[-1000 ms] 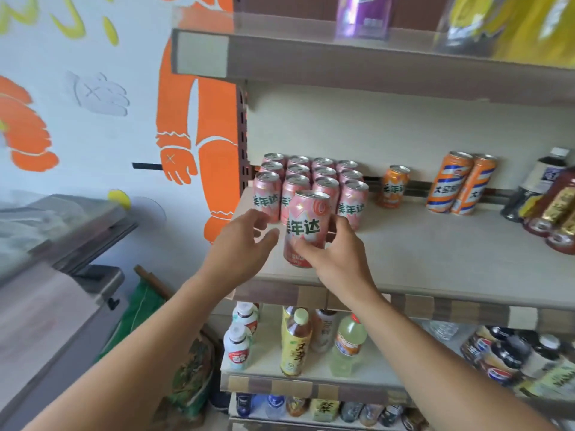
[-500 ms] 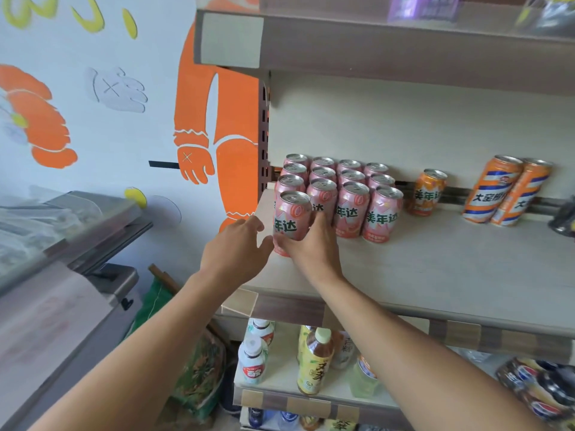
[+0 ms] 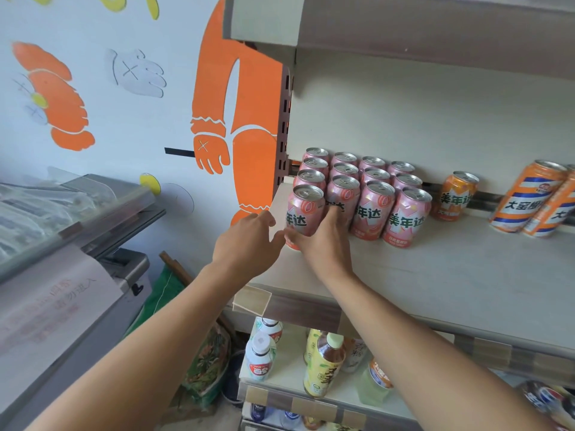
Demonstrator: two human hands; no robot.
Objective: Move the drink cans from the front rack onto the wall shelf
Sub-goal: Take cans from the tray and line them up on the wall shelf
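Observation:
Several pink drink cans (image 3: 370, 194) stand in rows at the left end of the pale wall shelf (image 3: 451, 275). My right hand (image 3: 323, 241) grips the front-left pink can (image 3: 303, 213), which stands on the shelf at the head of the left column; its fingers wrap the can's right side and its thumb the lower front. Just left of that can, at the shelf's edge, my left hand (image 3: 249, 241) hovers with loose fingers, holding nothing.
A small orange can (image 3: 455, 197) and two tall orange-and-blue cans (image 3: 529, 197) stand further right on the shelf. Another shelf (image 3: 404, 29) hangs overhead. Bottles (image 3: 323, 365) fill the lower shelves. A grey counter with a clear cover (image 3: 71, 219) is at the left.
My right hand carried the pink can from the front middle of the shelf left and back, setting it at the head of the left column. The left hand followed alongside.

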